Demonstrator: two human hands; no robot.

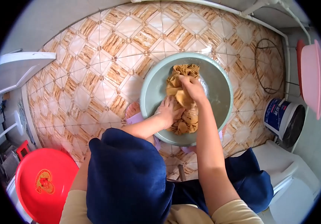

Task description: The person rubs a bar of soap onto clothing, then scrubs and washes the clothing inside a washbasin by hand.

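Note:
A wet, mustard-brown knit garment (184,98) lies bunched in a large grey-green basin (224,93) on the floor. Its ribbed part (186,70) is at the far end, and a crumpled part sits near the basin's close side. My right hand (192,88) is closed around a fold in the upper middle. My left hand (168,112) grips the garment lower down, with its thumb stretched across the cloth. Some of the fingertips are hidden in the folds. A pale, shiny patch, perhaps water or suds, shows beside my right hand.
A red basin (65,175) stands at lower left. On the right are a white-and-blue bucket (274,115), a hanging pink basin (312,80), a wire hoop (257,65) and a white toilet (298,194). A white door (22,71) is at left. My knees flank the arms.

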